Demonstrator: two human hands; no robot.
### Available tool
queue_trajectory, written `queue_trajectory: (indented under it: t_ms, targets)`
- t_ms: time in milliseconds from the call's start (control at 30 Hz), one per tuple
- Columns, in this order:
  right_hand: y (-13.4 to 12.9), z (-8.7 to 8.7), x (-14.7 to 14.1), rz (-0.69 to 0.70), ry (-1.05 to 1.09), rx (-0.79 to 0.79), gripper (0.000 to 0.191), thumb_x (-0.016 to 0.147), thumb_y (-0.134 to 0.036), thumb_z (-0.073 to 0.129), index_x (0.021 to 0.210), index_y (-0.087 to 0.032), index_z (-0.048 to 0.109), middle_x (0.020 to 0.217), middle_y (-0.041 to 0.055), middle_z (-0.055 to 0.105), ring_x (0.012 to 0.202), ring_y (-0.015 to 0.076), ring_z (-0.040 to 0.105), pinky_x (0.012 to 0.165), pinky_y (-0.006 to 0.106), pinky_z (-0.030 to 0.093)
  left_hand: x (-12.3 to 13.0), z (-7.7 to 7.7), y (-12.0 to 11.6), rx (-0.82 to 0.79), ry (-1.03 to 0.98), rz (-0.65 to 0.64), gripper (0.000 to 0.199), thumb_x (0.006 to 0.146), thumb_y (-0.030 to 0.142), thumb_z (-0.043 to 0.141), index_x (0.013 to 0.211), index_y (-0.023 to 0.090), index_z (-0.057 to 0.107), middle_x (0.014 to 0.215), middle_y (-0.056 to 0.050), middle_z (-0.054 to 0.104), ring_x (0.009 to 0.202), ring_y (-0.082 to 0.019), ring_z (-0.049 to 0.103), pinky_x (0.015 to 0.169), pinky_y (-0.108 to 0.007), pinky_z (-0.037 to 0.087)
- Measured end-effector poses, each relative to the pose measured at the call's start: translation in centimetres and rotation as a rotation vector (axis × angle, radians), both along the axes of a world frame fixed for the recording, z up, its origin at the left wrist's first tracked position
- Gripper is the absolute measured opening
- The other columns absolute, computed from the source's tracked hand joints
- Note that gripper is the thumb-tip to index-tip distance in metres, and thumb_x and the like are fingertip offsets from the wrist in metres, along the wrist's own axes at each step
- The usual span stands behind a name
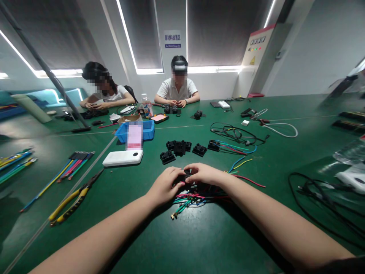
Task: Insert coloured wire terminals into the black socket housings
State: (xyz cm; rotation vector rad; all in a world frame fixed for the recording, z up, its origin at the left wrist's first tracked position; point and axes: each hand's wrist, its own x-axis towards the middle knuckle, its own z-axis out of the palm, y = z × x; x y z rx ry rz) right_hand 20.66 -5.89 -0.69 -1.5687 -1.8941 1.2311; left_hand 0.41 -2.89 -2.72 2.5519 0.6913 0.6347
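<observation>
My left hand [167, 183] and my right hand [203, 174] meet at the middle of the table, fingers closed around a small black plastic part [187, 172]. My fingers cover most of it. Under and beside my hands lies a bundle of coloured wires [189, 198] in red, green, blue and white, some with brass-coloured terminals at their ends. Just beyond my fingers sit several black plastic housings [180, 147]. One more housing [213, 145], to their right, has red, green and blue wires running out of it.
Yellow-handled pliers [74, 199] lie left, near a white power bank [122, 158] and a phone [134, 136] leaning on a blue bin [148, 130]. Sorted wires [68, 167] lie further left. Black cables [313, 201] coil at right. Two people sit across the green table [182, 243].
</observation>
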Motion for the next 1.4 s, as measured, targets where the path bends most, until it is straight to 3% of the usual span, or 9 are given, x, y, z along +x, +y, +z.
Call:
queue_trajectory:
  t_ms: [300, 467, 600, 900, 1233, 1400]
  targets:
    - [-0.8, -0.6, 0.8, 0.038, 0.138, 0.041, 0.043, 0.076, -0.029, 0.066, 0.116, -0.017, 0.058, 0.097, 0.0029, 0.063, 0.084, 0.0161, 0.057, 0.075, 0.029, 0.043, 0.1, 0.6, -0.5, 0.020, 0.054, -0.059, 0.027, 0.088, 0.026, 0.051, 0.115, 0.021, 0.053, 0.117, -0.010, 0.057, 0.112, -0.022, 0.052, 0.098, -0.040, 0.045]
    - [-0.8, -1.2, 1.1, 0.105, 0.260, -0.016, 0.044, 0.076, -0.022, 0.064, 0.119, -0.018, 0.053, 0.108, 0.0035, 0.064, 0.096, 0.0170, 0.058, 0.083, 0.030, 0.045, 0.0, 0.5, -0.6, -0.100, 0.012, 0.049, 0.057, 0.082, 0.033, 0.060, 0.133, 0.018, 0.039, 0.134, -0.014, 0.047, 0.124, -0.026, 0.046, 0.105, -0.044, 0.040]
    - [-1.0, -1.0, 1.0, 0.113, 0.279, -0.046, 0.043, 0.075, -0.018, 0.061, 0.118, -0.017, 0.052, 0.107, 0.0044, 0.064, 0.093, 0.0173, 0.059, 0.081, 0.031, 0.046, -0.1, 1.0, -0.4, -0.283, 0.033, 0.017, 0.049, 0.079, 0.034, 0.065, 0.122, 0.017, 0.051, 0.118, -0.010, 0.062, 0.105, -0.022, 0.059, 0.093, -0.039, 0.048]
    - [-1.4, -0.5, 0.2, 0.074, 0.299, -0.055, 0.039, 0.071, -0.015, 0.054, 0.110, -0.017, 0.054, 0.095, 0.0024, 0.063, 0.082, 0.0163, 0.059, 0.070, 0.028, 0.044, 0.2, 0.5, -0.7, -0.475, -0.075, 0.087, 0.052, 0.073, 0.031, 0.070, 0.120, 0.014, 0.054, 0.098, -0.006, 0.067, 0.080, -0.015, 0.061, 0.072, -0.029, 0.050]
    - [-1.5, -1.3, -0.1, 0.001, 0.195, -0.004, 0.035, 0.072, -0.024, 0.056, 0.107, -0.018, 0.056, 0.097, 0.0030, 0.062, 0.088, 0.0195, 0.057, 0.075, 0.030, 0.043, 0.4, 1.1, -0.8, -0.512, -0.028, 0.089, 0.048, 0.073, 0.030, 0.069, 0.117, 0.015, 0.055, 0.094, -0.004, 0.065, 0.075, -0.013, 0.058, 0.067, -0.025, 0.046]
    - [-1.5, -1.2, -0.3, -0.016, 0.198, -0.040, 0.036, 0.071, -0.024, 0.056, 0.106, -0.017, 0.055, 0.093, 0.0030, 0.062, 0.084, 0.0184, 0.056, 0.070, 0.028, 0.042, 0.4, 0.4, -0.4, -0.514, -0.054, 0.084, 0.054, 0.071, 0.031, 0.071, 0.119, 0.013, 0.053, 0.096, -0.006, 0.065, 0.079, -0.015, 0.058, 0.070, -0.027, 0.047]
